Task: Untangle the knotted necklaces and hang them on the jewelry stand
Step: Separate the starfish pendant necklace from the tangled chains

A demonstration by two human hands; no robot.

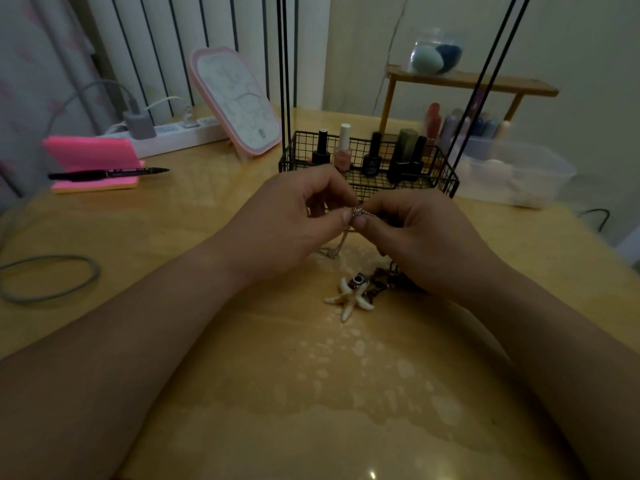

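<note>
Mid-desk, right in front of the basket, what are the hands doing? — OP

They're together, nearly touching. The left hand [294, 220] and right hand [415, 237] each pinch the same short bit of silver chain [362, 212] between thumb and forefinger, held up off the table [311, 375]. The rest of it drops between the hands to a little heap on the wood. — reply

And the other necklace? — OP

It's lying flat just below the right hand: a cream starfish pendant [349, 297] with a dark chain [384, 278] bunched beside it, partly under the wrist. It's dim there, so I can't tell if the two chains are linked. — reply

What's around all that? — OP

A black wire basket [446, 183] sits just behind the hands, with nail polish bottles [343, 150] standing in it and thin black rods [282, 64] rising from it. To the left there's a pink-framed mirror [239, 102], a power strip [173, 133], pink sticky notes [90, 154] with a black pen [107, 173] lying on them, and a grey loop [93, 268] near the edge. To the right there's a clear plastic box [519, 174], and a wooden shelf [485, 83] with a jar [434, 51] on top. — reply
</note>
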